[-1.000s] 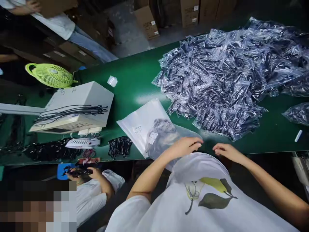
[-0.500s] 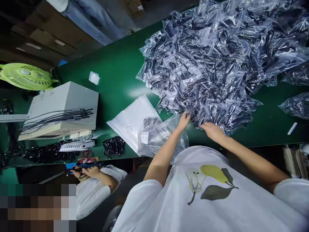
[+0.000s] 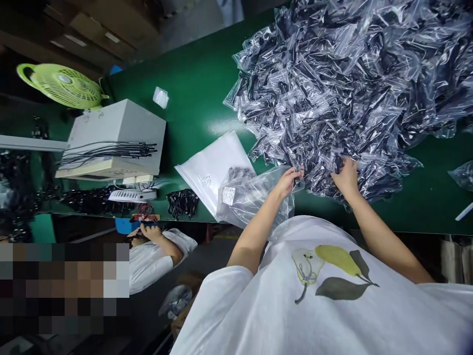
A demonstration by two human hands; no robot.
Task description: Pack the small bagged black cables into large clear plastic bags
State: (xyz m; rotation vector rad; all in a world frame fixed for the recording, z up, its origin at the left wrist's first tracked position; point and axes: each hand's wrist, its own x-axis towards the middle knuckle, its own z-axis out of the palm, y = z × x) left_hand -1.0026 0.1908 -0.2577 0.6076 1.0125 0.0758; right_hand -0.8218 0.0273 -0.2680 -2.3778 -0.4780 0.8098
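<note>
A large heap of clear plastic bags with dark, cable-like contents spreads over the green table. My left hand is closed at the heap's near edge, its fingertips pinching a small clear bag with something dark inside. To its right, my right hand reaches onto the heap with fingers curled around another such bag. Under my left forearm lies a big clear bag with a white printed label and dark contents. A flat white plastic bag with printing is partly beneath it.
Left on the table stand a pale box-shaped device with black cables on top, a green fan and a white power strip. A bundle of black cables lies near the edge. Another person sits at the left.
My right hand has moved up and right from the near edge onto the heap and curled around a bag. My left hand stays at the heap's edge. The camera view has shifted.
</note>
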